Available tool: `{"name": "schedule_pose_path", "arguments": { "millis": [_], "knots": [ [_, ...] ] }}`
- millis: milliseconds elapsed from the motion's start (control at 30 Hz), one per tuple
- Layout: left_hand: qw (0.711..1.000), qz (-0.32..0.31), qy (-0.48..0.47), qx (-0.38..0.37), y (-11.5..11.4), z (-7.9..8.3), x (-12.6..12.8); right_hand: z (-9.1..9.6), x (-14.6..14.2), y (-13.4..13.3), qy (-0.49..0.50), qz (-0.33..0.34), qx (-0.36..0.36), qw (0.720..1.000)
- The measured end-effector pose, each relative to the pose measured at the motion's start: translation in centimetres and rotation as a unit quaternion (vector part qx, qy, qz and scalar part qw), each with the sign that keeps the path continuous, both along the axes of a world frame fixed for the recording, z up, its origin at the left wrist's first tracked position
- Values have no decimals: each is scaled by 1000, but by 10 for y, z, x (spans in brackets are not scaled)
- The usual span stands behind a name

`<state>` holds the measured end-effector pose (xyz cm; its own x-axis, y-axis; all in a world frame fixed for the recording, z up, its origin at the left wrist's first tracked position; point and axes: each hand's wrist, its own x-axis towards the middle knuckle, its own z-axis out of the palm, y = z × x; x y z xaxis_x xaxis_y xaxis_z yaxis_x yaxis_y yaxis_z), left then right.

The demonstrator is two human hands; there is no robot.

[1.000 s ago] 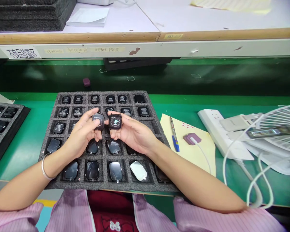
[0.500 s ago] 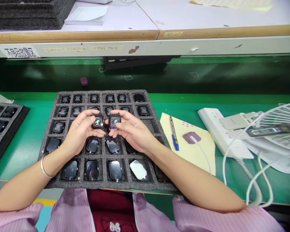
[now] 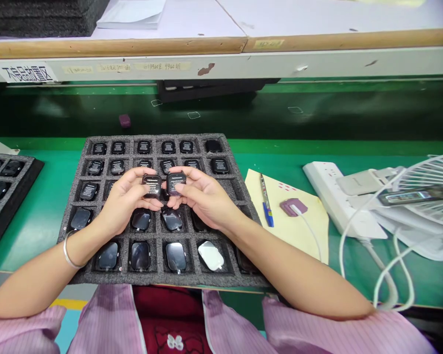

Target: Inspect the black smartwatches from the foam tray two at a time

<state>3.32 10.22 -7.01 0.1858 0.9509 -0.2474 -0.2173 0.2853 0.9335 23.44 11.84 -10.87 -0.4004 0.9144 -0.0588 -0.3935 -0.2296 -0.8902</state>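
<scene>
My left hand (image 3: 123, 199) pinches a small black watch body (image 3: 152, 186) whose screen shows white text. My right hand (image 3: 203, 196) grips a second watch body (image 3: 176, 182), also showing text. Both are held side by side just above the middle of a dark foam tray (image 3: 239, 194). The tray's pockets hold several more watch bodies: lit ones with text in the back rows, dark ones in the front rows, and one white piece (image 3: 211, 255) near the front.
A second foam tray (image 3: 7, 182) sits at the left edge. To the right lie a yellow paper (image 3: 302, 233) with a pen (image 3: 266, 201) and a purple charger puck (image 3: 294, 207), a white power strip (image 3: 335, 196), cables and a white fan (image 3: 431, 191). A shelf runs across the back.
Both hands lowered the two watch bodies slightly toward the tray. Their screens went from coloured dial faces to white text.
</scene>
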Motion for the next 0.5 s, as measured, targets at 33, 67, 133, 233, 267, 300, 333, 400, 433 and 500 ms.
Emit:
{"name": "schedule_pose_path", "arguments": {
  "millis": [33, 67, 133, 233, 267, 300, 333, 400, 433, 500],
  "knots": [
    [1000, -2, 1, 2, 0, 0, 0, 0, 0, 0, 2, 1, 3, 1000],
    [1000, -4, 2, 5, -1, 0, 0, 0, 0, -1, 3, 2, 5, 1000],
    [1000, -3, 5, 12, -1, -1, 1, 1, 0, -2, 6, 5, 8, 1000],
    [1000, 1, 10, 19, -1, -2, 2, 3, -1, -3, 7, 6, 12, 1000],
    [1000, 2, 12, 20, 0, -3, 3, 3, -1, -3, 6, 7, 13, 1000],
    [1000, 4, 15, 22, 0, -3, 3, 4, -1, -3, 5, 6, 14, 1000],
    [1000, 6, 18, 25, 0, -3, 3, 4, 0, -3, 3, 7, 14, 1000],
    [999, 9, 23, 31, 0, -4, 3, 4, 0, -4, -4, 6, 13, 1000],
    [999, 10, 25, 34, 0, -5, 3, 4, 0, -4, -6, 5, 13, 1000],
    [999, 11, 27, 39, 0, -5, 3, 4, 0, -4, -8, 4, 12, 1000]
  ]
}}
